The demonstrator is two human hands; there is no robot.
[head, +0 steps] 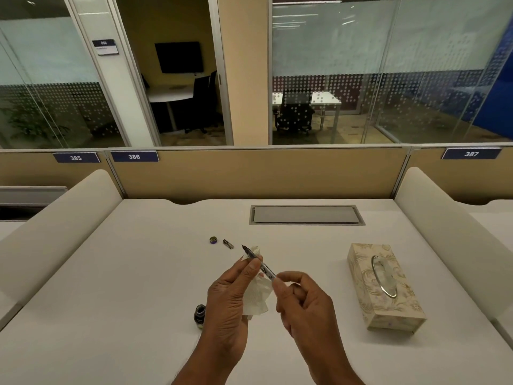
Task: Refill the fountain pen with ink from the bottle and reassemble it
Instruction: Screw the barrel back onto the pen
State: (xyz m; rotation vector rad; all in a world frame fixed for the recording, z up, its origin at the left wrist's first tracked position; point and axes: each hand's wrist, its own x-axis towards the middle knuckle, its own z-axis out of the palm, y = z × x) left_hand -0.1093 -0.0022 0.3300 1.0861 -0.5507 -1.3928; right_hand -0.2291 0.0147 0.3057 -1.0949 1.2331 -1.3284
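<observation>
Pen (266, 270) is up in the air over the desk (138, 287), held by both hands, and I see it near the middle of my screen. Its nib points to 10 o'clock and its back end points to 4 o'clock.

The left hand (230, 298) grips the front half, with the thumb on top and the fingers curled round it. A white tissue (259, 300) is bunched in that same hand, behind the pen. I see a bit of tissue poke out by the nib and more hang down by the palm; the rest is hidden. The left thumb hides the middle of the pen.

The right hand (305, 304) pinches the back end with thumb and first finger. Its other fingers are curled in and hold nothing. The pen has print on it, but it is too small for me to read.

At 8 o'clock from the left hand the bottle (199, 315) stands on the desk. The hand covers its right side, and I cannot tell how much ink is in it. At 11 o'clock from the hands, well apart, lies a small round cap (213, 240). Just beside it, at 3 o'clock, lies a small dark part (228, 243); I cannot tell what piece it is. A tissue box (384, 287) lies at 3 o'clock from the right hand. Both arms are cut off by the bottom edge.
</observation>
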